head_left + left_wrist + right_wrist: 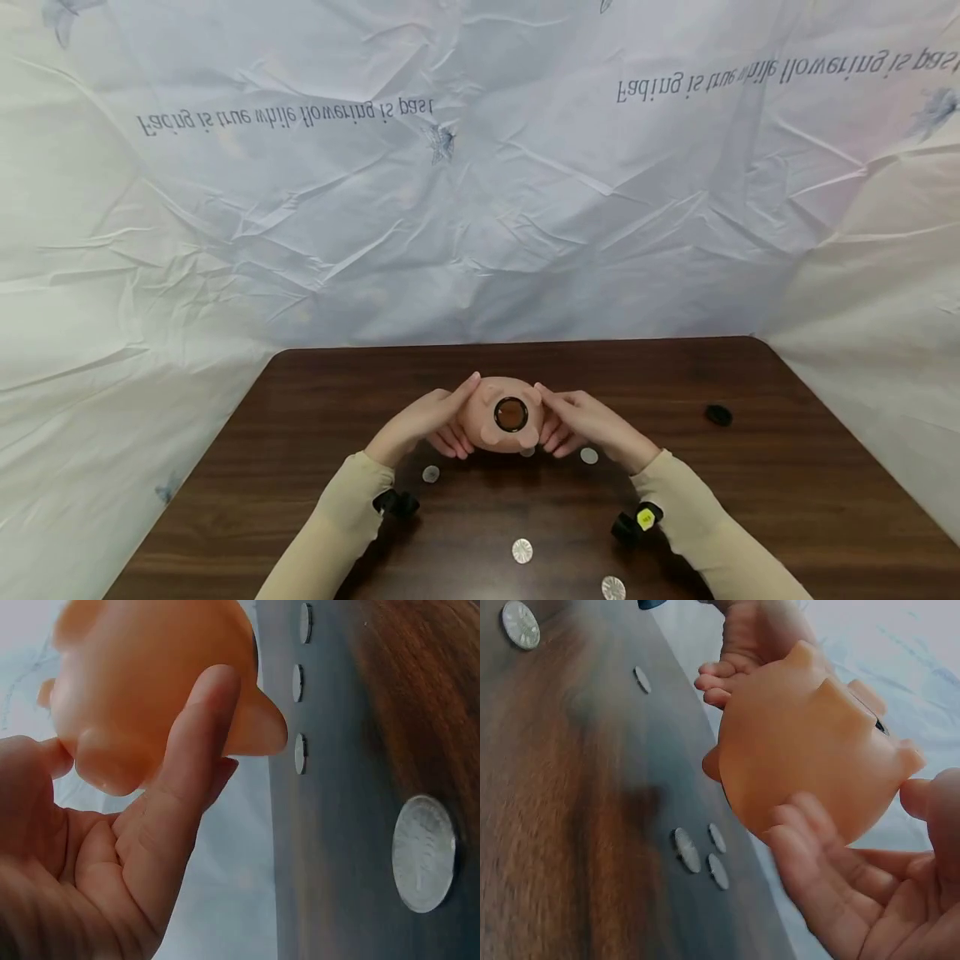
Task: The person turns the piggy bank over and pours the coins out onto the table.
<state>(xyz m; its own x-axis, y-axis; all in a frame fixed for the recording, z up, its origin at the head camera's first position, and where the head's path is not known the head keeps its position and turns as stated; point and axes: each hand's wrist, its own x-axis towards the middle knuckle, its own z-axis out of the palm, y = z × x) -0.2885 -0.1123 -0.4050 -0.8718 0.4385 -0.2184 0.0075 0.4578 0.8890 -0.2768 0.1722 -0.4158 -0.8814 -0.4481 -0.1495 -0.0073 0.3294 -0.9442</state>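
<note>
A pink piggy bank (487, 396) is held above the table between both hands, its round black-rimmed opening (512, 414) turned up towards the head view. My left hand (438, 417) grips one end, thumb on the upper side and fingers underneath. On the opposite end, my right hand (581, 421) grips in the same way, its fingertips (787, 832) against the smooth body. Stubby feet stick out from the body in both wrist views. Below the piggy bank, silver coins lie flat, among them one coin (431, 474) by the left hand and another coin (588, 456) by the right.
Nearer the table's front lie two more coins, one coin (522, 551) in the middle and one coin (613, 588) further right. A black oval stopper (718, 415) rests on the right side of the brown wooden table (315, 400). White printed cloth (465, 233) hangs behind and at both sides.
</note>
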